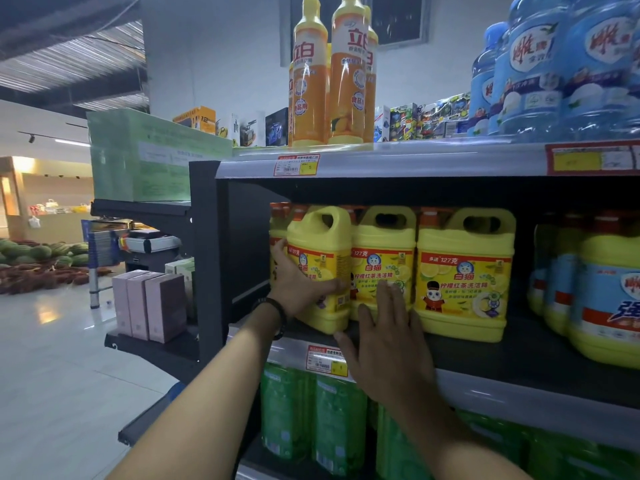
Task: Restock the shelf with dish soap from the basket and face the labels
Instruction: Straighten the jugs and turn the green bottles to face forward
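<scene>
Three yellow dish soap jugs stand in a row on the middle shelf (485, 362), labels facing out. My left hand (298, 284) grips the leftmost jug (320, 244) around its left side and front, thumb across the label. My right hand (384, 344) lies flat with straight fingers, its fingertips touching the lower front of the middle jug (382, 244). The right jug (464, 271) stands untouched. More jugs sit behind the front row. The basket is out of view.
Tall orange soap bottles (329, 74) and blue jugs (561, 71) stand on the top shelf. Blue-labelled yellow jugs (606, 296) fill the middle shelf's right. Green refill pouches (311, 417) sit below. Pink boxes (149, 306) stand on the end shelf at left, open floor beyond.
</scene>
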### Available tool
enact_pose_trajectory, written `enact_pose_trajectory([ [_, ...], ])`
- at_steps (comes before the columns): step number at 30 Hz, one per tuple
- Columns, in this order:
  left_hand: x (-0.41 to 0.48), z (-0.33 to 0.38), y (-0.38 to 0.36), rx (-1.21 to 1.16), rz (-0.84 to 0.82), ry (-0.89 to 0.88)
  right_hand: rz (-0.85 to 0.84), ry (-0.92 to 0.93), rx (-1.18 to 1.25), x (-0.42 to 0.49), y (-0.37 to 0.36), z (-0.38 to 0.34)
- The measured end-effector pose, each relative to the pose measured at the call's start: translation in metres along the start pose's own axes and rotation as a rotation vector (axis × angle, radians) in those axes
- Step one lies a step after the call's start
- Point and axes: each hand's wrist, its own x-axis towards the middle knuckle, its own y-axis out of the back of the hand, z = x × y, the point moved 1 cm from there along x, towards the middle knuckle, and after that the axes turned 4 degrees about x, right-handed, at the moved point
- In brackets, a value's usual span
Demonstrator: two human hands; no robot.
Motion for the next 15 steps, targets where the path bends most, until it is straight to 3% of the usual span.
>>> enact_pose_trajectory([
  [6,-0.006,-0.004,-0.013,0.14,0.317,0.015,-0.048,-0.005,-0.013,0.0,0.002,0.0],
  [15,0.015,-0.011,-0.003,0.185,0.39,0.122,-0.049,0.006,-0.016,0.001,0.003,-0.001],
])
